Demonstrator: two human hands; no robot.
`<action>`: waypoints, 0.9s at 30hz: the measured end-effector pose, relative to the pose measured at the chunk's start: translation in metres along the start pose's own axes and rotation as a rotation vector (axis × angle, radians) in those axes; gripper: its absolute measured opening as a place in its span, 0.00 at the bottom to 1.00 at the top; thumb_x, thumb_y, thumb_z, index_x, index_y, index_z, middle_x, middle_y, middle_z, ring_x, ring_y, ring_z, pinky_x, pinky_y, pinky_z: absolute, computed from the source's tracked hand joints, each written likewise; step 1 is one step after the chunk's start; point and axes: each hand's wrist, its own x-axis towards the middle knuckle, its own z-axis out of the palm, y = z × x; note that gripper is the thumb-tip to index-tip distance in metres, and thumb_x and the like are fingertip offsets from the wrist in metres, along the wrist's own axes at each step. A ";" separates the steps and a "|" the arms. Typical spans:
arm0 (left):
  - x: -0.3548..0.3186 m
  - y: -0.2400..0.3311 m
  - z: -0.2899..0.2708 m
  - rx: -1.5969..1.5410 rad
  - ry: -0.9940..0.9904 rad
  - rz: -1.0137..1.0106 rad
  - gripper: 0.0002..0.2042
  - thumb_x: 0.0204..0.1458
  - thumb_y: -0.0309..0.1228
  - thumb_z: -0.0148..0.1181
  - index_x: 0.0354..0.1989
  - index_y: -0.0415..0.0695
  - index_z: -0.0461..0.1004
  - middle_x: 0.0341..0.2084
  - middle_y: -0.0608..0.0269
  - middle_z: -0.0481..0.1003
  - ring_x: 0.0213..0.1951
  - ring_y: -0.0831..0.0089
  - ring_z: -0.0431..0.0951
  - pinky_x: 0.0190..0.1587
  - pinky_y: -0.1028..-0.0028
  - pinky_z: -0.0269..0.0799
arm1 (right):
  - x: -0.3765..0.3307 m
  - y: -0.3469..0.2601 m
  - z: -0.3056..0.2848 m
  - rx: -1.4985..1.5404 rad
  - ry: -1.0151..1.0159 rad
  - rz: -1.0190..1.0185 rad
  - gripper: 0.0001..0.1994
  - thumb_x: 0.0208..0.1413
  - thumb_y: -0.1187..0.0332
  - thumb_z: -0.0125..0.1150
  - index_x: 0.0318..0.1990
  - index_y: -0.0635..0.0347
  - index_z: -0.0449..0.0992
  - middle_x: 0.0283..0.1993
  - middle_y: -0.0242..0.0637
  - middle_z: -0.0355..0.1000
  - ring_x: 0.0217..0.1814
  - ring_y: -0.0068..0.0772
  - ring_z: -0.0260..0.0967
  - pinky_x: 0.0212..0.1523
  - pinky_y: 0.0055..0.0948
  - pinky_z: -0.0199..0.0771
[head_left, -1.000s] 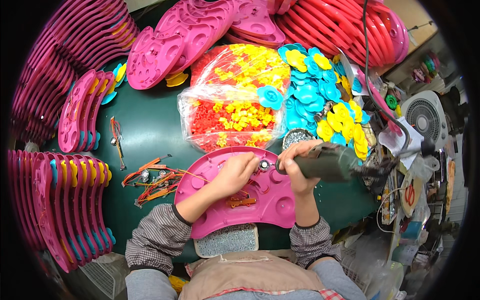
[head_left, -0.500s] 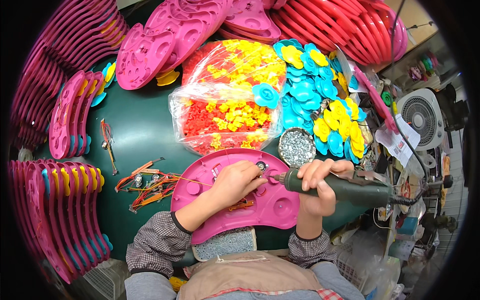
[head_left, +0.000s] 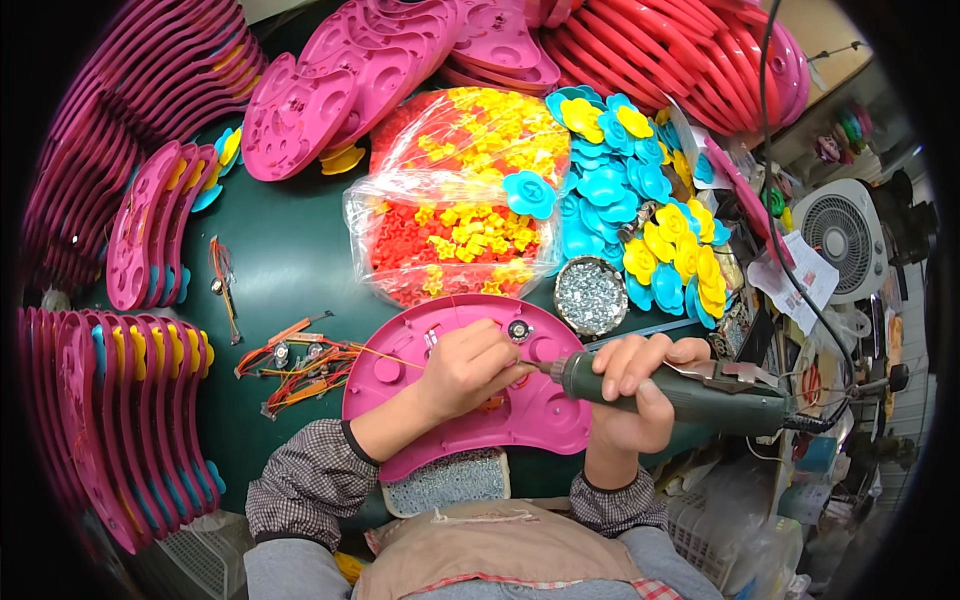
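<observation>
Head | right hand (head_left: 628, 392) grips electric screwdriver (head_left: 680, 392) | left hand (head_left: 468, 368) steadies pink shell (head_left: 455, 400)

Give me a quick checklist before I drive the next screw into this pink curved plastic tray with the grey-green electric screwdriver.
1. Right hand wrapped firmly around the grey-green electric screwdriver: ok.
2. Left hand pressing the pink curved plastic tray flat on the dark green table: ok.
3. Driver tip seated on a screw: cannot tell, the fingers hide it.
4. Left fingertips away from the tip: not ok, they sit right beside it.
5. Round dish of silver screws near the tray: ok.
6. Loose bundle of red and orange wires off the tray: ok, it lies to its left.
</observation>
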 end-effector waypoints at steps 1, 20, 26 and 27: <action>0.001 -0.001 -0.001 0.018 -0.010 -0.029 0.20 0.43 0.33 0.81 0.41 0.39 0.79 0.31 0.58 0.76 0.33 0.59 0.78 0.34 0.63 0.74 | 0.002 0.005 0.000 -0.055 -0.027 -0.010 0.20 0.55 0.77 0.58 0.54 0.57 0.61 0.26 0.37 0.68 0.24 0.32 0.69 0.40 0.41 0.78; -0.013 -0.018 0.005 -0.062 -0.142 -0.387 0.21 0.45 0.35 0.78 0.39 0.39 0.73 0.38 0.52 0.72 0.44 0.50 0.77 0.43 0.55 0.75 | 0.006 0.069 -0.004 -0.269 -0.149 -0.014 0.19 0.57 0.82 0.57 0.54 0.62 0.60 0.26 0.37 0.69 0.26 0.31 0.70 0.36 0.40 0.81; -0.009 -0.018 0.004 -0.073 -0.168 -0.381 0.24 0.43 0.37 0.79 0.41 0.39 0.72 0.40 0.51 0.72 0.44 0.49 0.77 0.43 0.55 0.75 | 0.010 0.070 0.004 -0.314 -0.252 0.035 0.18 0.55 0.83 0.56 0.51 0.60 0.62 0.28 0.39 0.68 0.24 0.31 0.68 0.34 0.40 0.79; -0.009 -0.018 0.003 -0.073 -0.174 -0.381 0.24 0.43 0.38 0.79 0.41 0.39 0.72 0.40 0.51 0.72 0.45 0.49 0.77 0.43 0.55 0.75 | 0.007 0.075 -0.001 -0.237 -0.283 0.100 0.22 0.56 0.84 0.60 0.54 0.58 0.60 0.33 0.38 0.73 0.33 0.29 0.72 0.38 0.32 0.77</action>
